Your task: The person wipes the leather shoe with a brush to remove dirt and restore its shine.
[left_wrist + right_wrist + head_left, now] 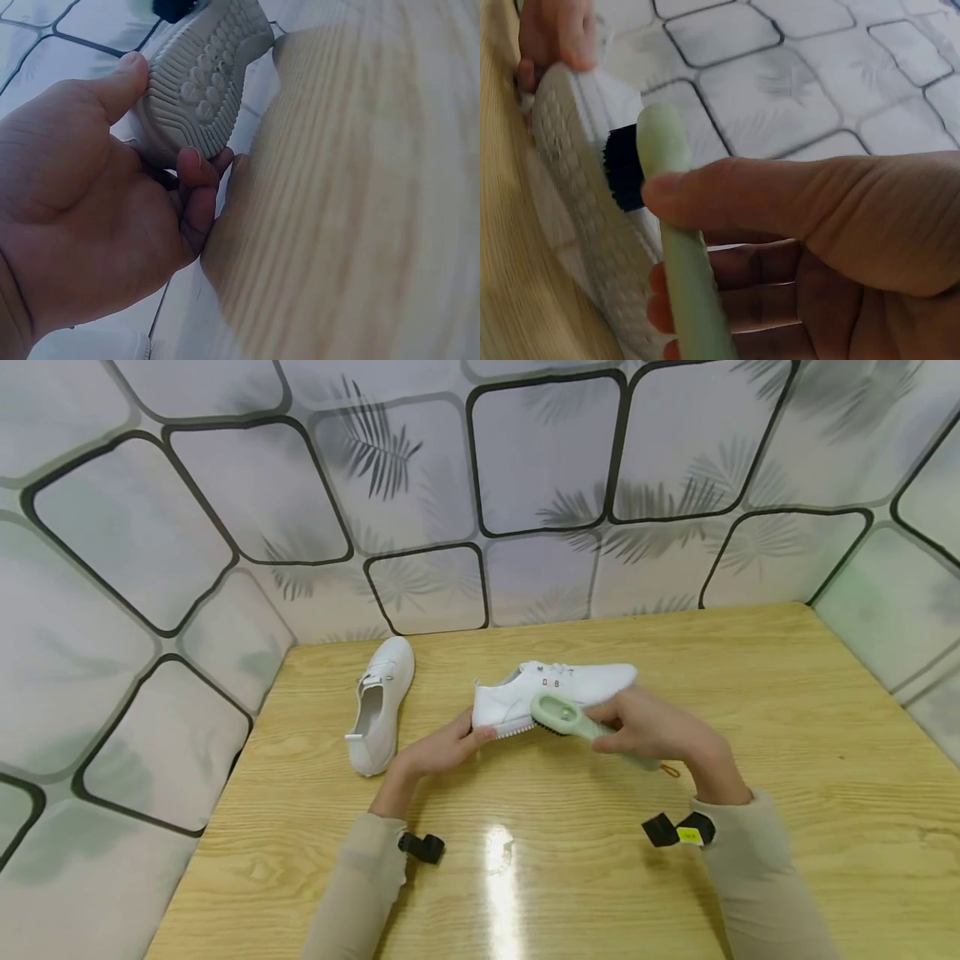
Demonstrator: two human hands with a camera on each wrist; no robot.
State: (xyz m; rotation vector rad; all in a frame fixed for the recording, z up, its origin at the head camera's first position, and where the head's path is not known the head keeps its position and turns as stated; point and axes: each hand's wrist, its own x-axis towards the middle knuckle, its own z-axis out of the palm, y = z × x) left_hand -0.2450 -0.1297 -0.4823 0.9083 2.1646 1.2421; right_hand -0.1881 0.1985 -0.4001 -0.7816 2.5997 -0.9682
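Observation:
A white lace-up shoe (517,697) with two small red marks lies tilted on the table, toe to the right, its ridged sole (202,82) facing the left wrist camera. My left hand (442,747) grips the heel, thumb on the sole's edge and fingers curled beneath. In my right hand (660,724) is a pale green brush (690,277), held by its handle with the thumb pressed along it. The brush's dark bristles (624,166) touch the side of the shoe near the sole edge. An orange cord loop (670,770) hangs from the handle's end.
A second white shoe (382,710) stands upright on the wooden table (570,860), left of my left hand. Patterned fabric walls (420,485) close off the table's back and sides. Black wrist cameras (423,847) sit on both sleeves.

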